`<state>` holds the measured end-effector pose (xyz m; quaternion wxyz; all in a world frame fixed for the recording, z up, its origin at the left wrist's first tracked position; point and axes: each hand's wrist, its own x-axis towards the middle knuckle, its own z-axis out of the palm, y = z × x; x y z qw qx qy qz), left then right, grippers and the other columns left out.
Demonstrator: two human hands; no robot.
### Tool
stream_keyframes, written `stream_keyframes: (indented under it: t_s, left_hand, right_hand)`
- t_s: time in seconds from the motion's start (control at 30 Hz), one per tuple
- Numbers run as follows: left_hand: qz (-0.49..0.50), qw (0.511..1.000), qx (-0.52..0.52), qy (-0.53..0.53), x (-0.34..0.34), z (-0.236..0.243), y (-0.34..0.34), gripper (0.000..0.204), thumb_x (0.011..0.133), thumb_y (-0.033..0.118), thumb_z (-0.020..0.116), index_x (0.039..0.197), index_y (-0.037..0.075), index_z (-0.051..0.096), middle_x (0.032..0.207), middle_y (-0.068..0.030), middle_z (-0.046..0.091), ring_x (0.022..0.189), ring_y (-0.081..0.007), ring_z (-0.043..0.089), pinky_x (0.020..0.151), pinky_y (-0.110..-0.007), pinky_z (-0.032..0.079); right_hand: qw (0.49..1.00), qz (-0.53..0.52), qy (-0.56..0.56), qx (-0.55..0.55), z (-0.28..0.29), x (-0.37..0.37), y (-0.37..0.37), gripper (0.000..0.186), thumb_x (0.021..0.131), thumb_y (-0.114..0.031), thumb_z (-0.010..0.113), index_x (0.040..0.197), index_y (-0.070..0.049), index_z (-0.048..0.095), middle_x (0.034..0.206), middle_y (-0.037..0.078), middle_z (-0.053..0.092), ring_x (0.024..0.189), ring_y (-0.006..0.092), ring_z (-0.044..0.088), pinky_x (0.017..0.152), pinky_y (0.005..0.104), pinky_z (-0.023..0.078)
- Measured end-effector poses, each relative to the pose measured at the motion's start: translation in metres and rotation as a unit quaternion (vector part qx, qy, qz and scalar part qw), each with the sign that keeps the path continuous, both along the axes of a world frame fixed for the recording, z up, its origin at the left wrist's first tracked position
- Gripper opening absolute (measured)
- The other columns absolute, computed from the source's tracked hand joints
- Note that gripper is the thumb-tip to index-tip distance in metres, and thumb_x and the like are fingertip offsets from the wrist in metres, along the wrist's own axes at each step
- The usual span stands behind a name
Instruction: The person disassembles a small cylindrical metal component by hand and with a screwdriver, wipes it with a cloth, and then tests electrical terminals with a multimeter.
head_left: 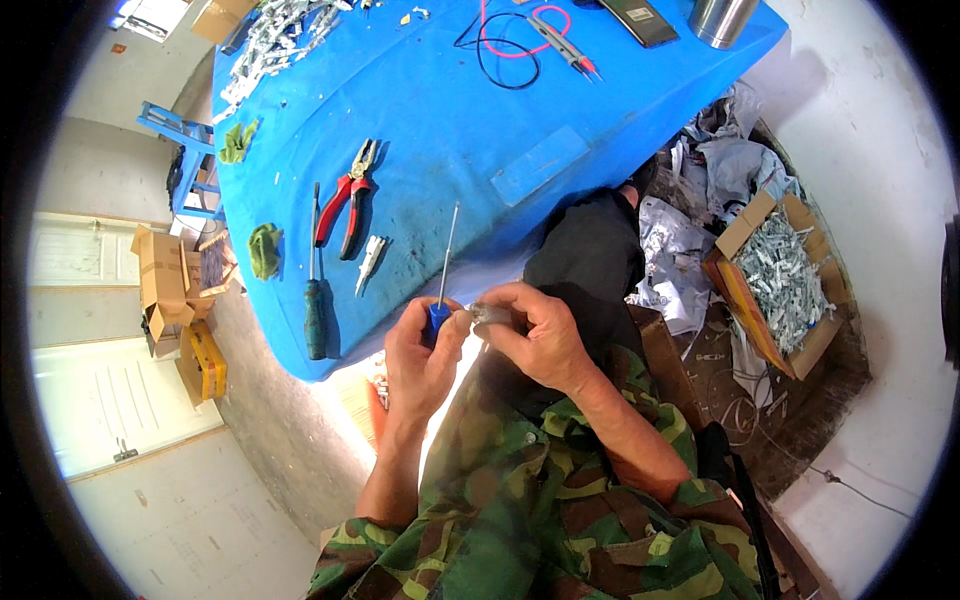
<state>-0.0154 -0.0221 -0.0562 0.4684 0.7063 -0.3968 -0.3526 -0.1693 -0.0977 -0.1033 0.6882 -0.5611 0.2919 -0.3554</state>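
My left hand (416, 362) is closed around the blue handle of a slim screwdriver (438, 316), whose thin shaft points up and away from me. Between the fingers and thumb of my right hand (548, 342) is a small greyish part (490, 314), partly covered by the fingers; its exact kind is unclear. The two hands nearly meet in front of my body, just off the table's near edge. Beyond them on the blue cloth lie red-handled pliers (345, 205), a larger green-handled screwdriver (316, 318) and a small silvery metal piece (371, 262).
Green rags (264, 250) lie along the left of the blue-covered table (420, 130). At the back are a heap of metal parts (275, 55), probe leads (565, 50) and a steel cup (718, 20). An open carton of silvery parts (785, 285) stands on the right.
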Motion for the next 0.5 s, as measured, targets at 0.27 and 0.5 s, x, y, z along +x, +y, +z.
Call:
stream_keyframes:
  t_s: [0.27, 0.5]
  left_hand:
    - [0.005, 1.000, -0.003, 0.026, -0.0004, -0.0053, -0.0001, 0.031, 0.102, 0.032, 0.071, 0.098, 0.002, 0.061, 0.073, 0.0011, 0.059, 0.060, -0.0048, 0.051, 0.052, -0.021, 0.040]
    - [0.030, 0.997, -0.019, 0.064, -0.0067, -0.0054, -0.0014, 0.029, 0.104, 0.030, 0.069, 0.095, 0.004, 0.060, 0.073, 0.0005, 0.059, 0.057, -0.0045, 0.048, 0.050, -0.022, 0.038]
  right_hand:
    - [0.999, 0.023, -0.021, 0.042, -0.0035, -0.0004, -0.0007, 0.025, 0.095, -0.001, 0.073, 0.119, 0.003, 0.065, 0.103, 0.005, 0.073, 0.094, 0.0089, 0.069, 0.081, 0.0263, 0.057]
    - [0.994, 0.032, -0.061, 0.083, -0.0062, -0.0009, -0.0002, 0.023, 0.097, -0.001, 0.072, 0.118, 0.003, 0.066, 0.103, 0.004, 0.071, 0.094, 0.0083, 0.068, 0.080, 0.0256, 0.057]
